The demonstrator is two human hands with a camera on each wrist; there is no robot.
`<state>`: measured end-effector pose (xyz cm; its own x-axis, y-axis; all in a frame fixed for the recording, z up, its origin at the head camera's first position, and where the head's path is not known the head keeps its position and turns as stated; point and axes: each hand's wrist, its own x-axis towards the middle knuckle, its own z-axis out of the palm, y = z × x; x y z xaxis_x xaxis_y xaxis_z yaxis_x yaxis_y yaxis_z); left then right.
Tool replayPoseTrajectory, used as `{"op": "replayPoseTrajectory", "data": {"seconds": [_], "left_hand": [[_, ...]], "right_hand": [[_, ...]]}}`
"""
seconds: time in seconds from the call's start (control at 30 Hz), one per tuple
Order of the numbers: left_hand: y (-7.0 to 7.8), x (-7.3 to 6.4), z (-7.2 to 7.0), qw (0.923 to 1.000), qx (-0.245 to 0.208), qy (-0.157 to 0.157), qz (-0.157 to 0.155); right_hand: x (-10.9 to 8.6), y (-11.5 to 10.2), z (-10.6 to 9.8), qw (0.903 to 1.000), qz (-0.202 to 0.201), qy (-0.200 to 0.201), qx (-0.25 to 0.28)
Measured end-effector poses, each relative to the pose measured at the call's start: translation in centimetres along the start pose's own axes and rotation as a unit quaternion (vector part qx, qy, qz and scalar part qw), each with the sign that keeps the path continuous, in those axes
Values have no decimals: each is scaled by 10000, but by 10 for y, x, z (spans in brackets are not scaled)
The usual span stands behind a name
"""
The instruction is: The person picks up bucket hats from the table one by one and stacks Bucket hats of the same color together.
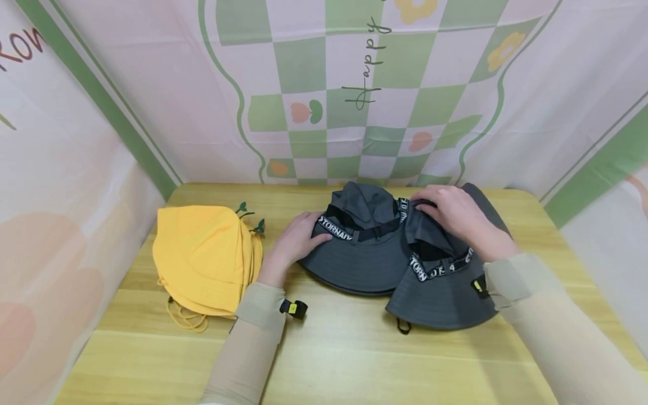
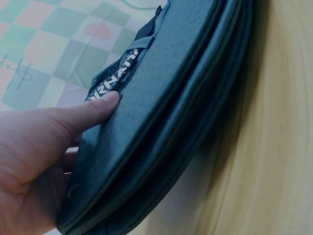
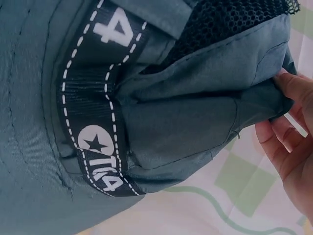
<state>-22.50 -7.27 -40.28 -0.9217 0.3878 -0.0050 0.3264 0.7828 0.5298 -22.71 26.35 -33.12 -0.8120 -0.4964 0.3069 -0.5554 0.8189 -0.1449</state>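
Dark grey bucket hats with lettered bands lie on the right half of the table. My left hand (image 1: 298,239) grips the left side of a bucket hat (image 1: 349,264), thumb on top of the brim and fingers partly hidden behind it. Stacked brims (image 2: 161,122) show there in the left wrist view. My right hand (image 1: 453,211) pinches the crown of another bucket hat (image 1: 440,298), which overlaps the first hat's right side. Seen from the right wrist, thumb and fingertips hold the tip of its crown (image 3: 195,122), near a black mesh panel (image 3: 230,29).
A stack of yellow hats (image 1: 202,259) with cords and small green leaf sprigs (image 1: 259,226) lies to the left of my left hand. Behind the wooden table (image 1: 334,360) hangs a green-and-white checked cloth (image 1: 349,112). Each sleeve cuff has a small black strap near it.
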Motion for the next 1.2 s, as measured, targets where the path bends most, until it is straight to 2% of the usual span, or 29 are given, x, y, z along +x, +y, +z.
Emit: {"op": "replayPoseTrajectory", "data": {"seconds": [0.33,0.63,0.87,1.07,1.2], "left_hand": [[0,-1,1,9998,-81,37,-183],[0,-2,1,9995,-148,30,-277],[1,-1,2,9995,-189,106,-219],[4,-1,4,9994,-256,118,-192],[6,-1,5,9996,-232,116,-53]], "right_hand": [[-6,11,-16,9939,-351,909,524],[-12,15,-35,9893,-203,1322,578],[-12,15,-45,9875,-70,1372,775],[-3,4,-46,9893,8,1333,596],[7,-6,-41,9912,-77,1235,463]]}}
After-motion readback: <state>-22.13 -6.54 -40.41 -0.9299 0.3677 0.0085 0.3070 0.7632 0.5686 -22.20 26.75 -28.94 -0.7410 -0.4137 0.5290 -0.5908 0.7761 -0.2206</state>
